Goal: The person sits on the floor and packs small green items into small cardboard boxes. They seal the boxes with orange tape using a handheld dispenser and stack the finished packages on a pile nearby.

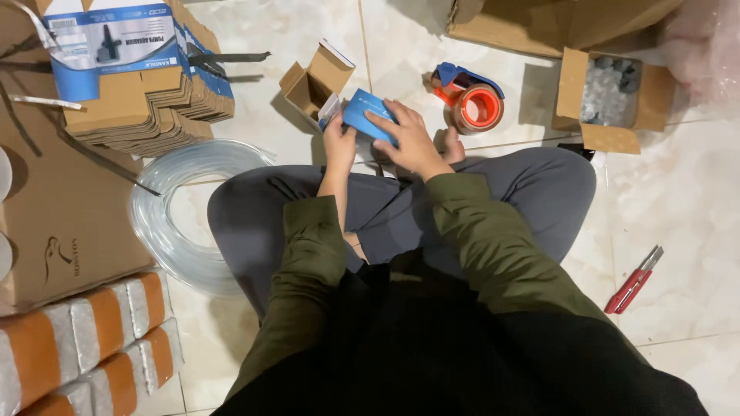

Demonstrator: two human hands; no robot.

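- A person seated cross-legged on a tiled floor [678, 208] works a small blue-and-brown carton [368, 115] with both hands above the knees; the left hand [339, 146] clasps its near left end, thumb and fingers wrapped around it, and the right hand [408, 139] lies over the blue face, fingers pressing down on it.
- The carton sits at the centre of the frame, toward 12 o'clock from the lap, lifted off the floor; the flaps of its far end [312, 81] stand wide open and no contents show inside, so by appearances it is folded into shape but not yet filled or closed.
- At 2 o'clock from the hands, an orange-and-blue tape dispenser [472, 100] rests on the tile, untouched.
- Farther out at 2 o'clock, an open brown box [613, 96] holds small dark parts wrapped in clear plastic.
- At 10 o'clock, a stack of flat, unfolded cartons [146, 92] of the same blue-and-brown kind waits, suggesting many remain to be made up.
- At 8 o'clock, a coil of clear tubing [177, 223] lies beside the left knee.
- At 7 o'clock, orange-banded wrapped packs [92, 339] are lined up in rows.
- At 4 o'clock, well apart from the hands, a red utility knife [634, 281] lies on the floor.
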